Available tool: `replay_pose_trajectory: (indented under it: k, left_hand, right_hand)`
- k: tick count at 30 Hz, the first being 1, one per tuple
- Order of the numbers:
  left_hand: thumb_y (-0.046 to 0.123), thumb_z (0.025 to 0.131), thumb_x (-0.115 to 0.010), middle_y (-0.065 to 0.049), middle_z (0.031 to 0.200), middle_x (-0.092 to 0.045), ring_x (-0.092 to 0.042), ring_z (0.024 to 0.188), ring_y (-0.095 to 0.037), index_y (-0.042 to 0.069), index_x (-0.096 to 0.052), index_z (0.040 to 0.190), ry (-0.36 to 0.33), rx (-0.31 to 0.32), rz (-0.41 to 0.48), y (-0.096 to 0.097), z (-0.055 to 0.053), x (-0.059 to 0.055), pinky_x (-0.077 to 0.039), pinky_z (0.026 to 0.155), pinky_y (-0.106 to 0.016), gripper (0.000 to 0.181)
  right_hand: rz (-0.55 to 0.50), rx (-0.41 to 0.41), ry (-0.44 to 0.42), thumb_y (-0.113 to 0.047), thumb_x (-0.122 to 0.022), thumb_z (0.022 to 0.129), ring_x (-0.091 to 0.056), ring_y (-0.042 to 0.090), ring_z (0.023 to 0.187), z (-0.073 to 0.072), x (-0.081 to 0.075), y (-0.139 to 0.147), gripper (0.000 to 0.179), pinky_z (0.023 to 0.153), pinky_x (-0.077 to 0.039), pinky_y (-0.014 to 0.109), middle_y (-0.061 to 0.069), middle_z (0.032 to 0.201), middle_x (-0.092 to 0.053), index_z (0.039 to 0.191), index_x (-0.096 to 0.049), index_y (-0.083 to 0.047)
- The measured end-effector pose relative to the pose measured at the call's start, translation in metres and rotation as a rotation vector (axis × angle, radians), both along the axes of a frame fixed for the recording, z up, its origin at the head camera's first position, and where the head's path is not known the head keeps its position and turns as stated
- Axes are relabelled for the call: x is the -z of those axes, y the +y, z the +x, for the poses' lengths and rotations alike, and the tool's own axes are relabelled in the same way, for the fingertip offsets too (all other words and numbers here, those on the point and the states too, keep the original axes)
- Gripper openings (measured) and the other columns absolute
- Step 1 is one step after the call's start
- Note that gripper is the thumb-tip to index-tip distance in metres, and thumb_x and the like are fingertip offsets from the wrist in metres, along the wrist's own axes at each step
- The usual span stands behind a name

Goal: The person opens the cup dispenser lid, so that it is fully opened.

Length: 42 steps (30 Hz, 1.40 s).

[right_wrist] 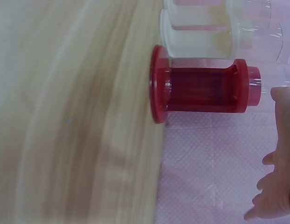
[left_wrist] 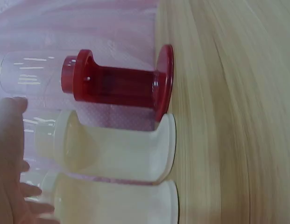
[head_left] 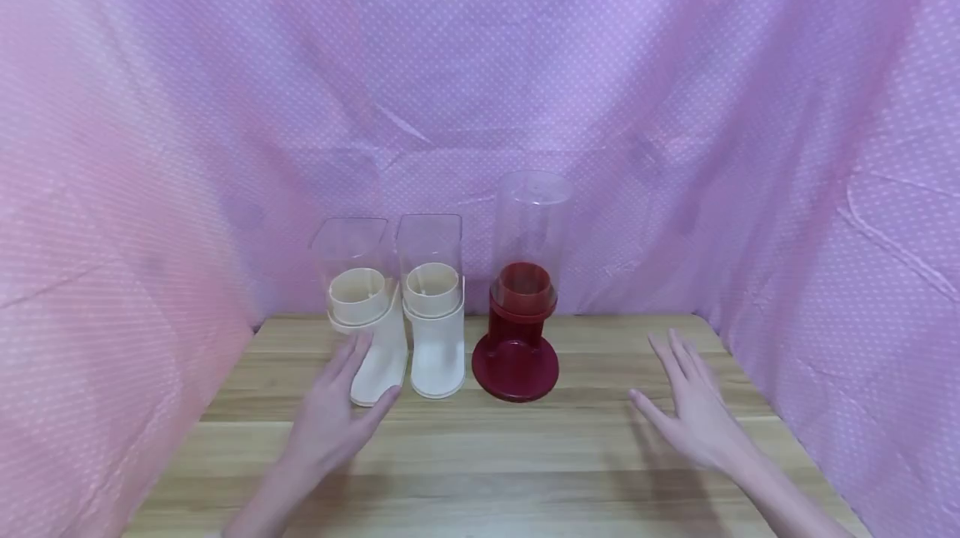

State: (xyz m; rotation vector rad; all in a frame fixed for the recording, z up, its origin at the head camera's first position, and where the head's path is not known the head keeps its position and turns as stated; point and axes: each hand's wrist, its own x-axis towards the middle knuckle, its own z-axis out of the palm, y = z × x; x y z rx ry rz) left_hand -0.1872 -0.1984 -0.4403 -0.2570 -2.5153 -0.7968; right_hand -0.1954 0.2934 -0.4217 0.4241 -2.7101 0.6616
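Observation:
Three upright stands with clear tops are lined up near the back of the table. The leftmost white stand [head_left: 384, 359] and the middle white stand [head_left: 438, 359] carry clear, squarish tubes. To their right, a red stand [head_left: 516, 371] with a round foot holds a taller clear cylinder [head_left: 532, 226]. My left hand [head_left: 330, 417], fingers spread and holding nothing, is in front of the leftmost white stand and overlaps its edge in the head view; whether it touches cannot be told. Off to the right of the red stand, my right hand [head_left: 693, 413] hovers with fingers extended, nothing in it.
A wooden table [head_left: 495, 463] lies beneath everything. Pink-purple dotted cloth [head_left: 480, 63] hangs behind the table and along both sides, with the stands close to the back cloth.

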Motion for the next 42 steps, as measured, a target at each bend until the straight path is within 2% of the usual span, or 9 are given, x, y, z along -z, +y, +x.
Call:
replay_pose_trajectory:
  k: [4,9,12,18,22,26,30,37,42]
  left_hand:
    - [0.036,0.097,-0.077,-0.017,0.163,-0.05,-0.051,0.148,-0.042,0.008,-0.047,0.16,0.054,0.103,0.118,0.02,-0.02,0.001,-0.044,0.119,-0.064,0.076]
    - [0.026,0.097,-0.077,-0.016,0.156,-0.058,-0.062,0.138,-0.039,0.001,-0.052,0.155,0.1,0.253,0.238,0.05,-0.045,0.006,-0.056,0.109,-0.053,0.068]
    - [0.023,0.096,-0.077,-0.016,0.147,-0.066,-0.07,0.128,-0.037,0.001,-0.058,0.15,0.151,0.284,0.265,0.065,-0.053,0.009,-0.061,0.102,-0.049,0.062]
    - [0.015,0.09,-0.079,-0.013,0.133,-0.075,-0.074,0.122,-0.029,0.0,-0.069,0.138,0.294,0.312,0.279,0.089,-0.054,0.003,-0.062,0.1,-0.049,0.051]
    - [0.015,0.092,-0.078,-0.012,0.139,-0.072,-0.072,0.125,-0.028,0.0,-0.067,0.141,0.265,0.351,0.331,0.107,-0.062,-0.002,-0.062,0.101,-0.046,0.052]
    - [0.019,0.095,-0.076,-0.015,0.148,-0.066,-0.067,0.132,-0.034,0.001,-0.061,0.147,0.179,0.398,0.413,0.124,-0.072,-0.006,-0.061,0.102,-0.048,0.057]
    - [0.023,0.095,-0.077,-0.017,0.157,-0.057,-0.059,0.142,-0.036,0.0,-0.053,0.154,0.1,0.395,0.491,0.139,-0.084,-0.006,-0.059,0.105,-0.051,0.067]
    - [0.035,0.097,-0.074,-0.017,0.167,-0.045,-0.044,0.155,-0.03,0.002,-0.038,0.163,0.02,0.325,0.43,0.157,-0.107,-0.007,-0.045,0.123,-0.05,0.082]
    - [0.041,0.097,-0.072,-0.015,0.173,-0.034,-0.034,0.161,-0.029,0.007,-0.029,0.168,0.004,0.277,0.385,0.163,-0.123,-0.012,-0.034,0.131,-0.049,0.089]
  right_hand:
    - [-0.042,-0.028,0.016,-0.039,-0.07,0.101,-0.016,0.063,0.156,-0.012,-0.007,-0.01,0.09,0.114,-0.021,0.088,0.035,0.173,-0.012,0.169,-0.021,-0.007]
    - [-0.074,-0.067,0.034,-0.036,-0.07,0.102,-0.018,0.06,0.157,-0.029,-0.018,-0.025,0.088,0.118,-0.023,0.083,0.034,0.173,-0.014,0.169,-0.022,-0.005]
    - [-0.092,-0.074,0.04,-0.035,-0.069,0.102,-0.018,0.058,0.158,-0.039,-0.026,-0.036,0.089,0.122,-0.022,0.08,0.033,0.174,-0.016,0.169,-0.02,-0.004]
    - [-0.121,-0.088,0.068,-0.035,-0.068,0.103,-0.019,0.054,0.159,-0.061,-0.039,-0.056,0.091,0.127,-0.021,0.074,0.029,0.175,-0.019,0.17,-0.015,-0.003]
    - [-0.141,-0.088,0.055,-0.036,-0.066,0.104,-0.021,0.051,0.16,-0.072,-0.048,-0.069,0.09,0.128,-0.022,0.072,0.028,0.175,-0.02,0.169,-0.015,-0.002]
    - [-0.148,-0.077,0.02,-0.041,-0.064,0.104,-0.019,0.049,0.162,-0.084,-0.055,-0.08,0.091,0.129,-0.021,0.07,0.027,0.175,-0.019,0.169,-0.013,-0.002]
    - [-0.164,-0.07,0.016,-0.043,-0.063,0.104,-0.019,0.048,0.162,-0.097,-0.062,-0.091,0.093,0.13,-0.021,0.068,0.025,0.176,-0.018,0.17,-0.011,-0.002]
    - [-0.183,-0.058,0.005,-0.047,-0.062,0.104,-0.021,0.047,0.162,-0.112,-0.071,-0.105,0.096,0.13,-0.023,0.068,0.022,0.177,-0.017,0.17,-0.008,-0.004]
    - [-0.228,-0.055,-0.018,-0.047,-0.062,0.103,-0.027,0.049,0.159,-0.121,-0.072,-0.115,0.096,0.127,-0.029,0.07,0.024,0.175,-0.021,0.17,-0.008,-0.005]
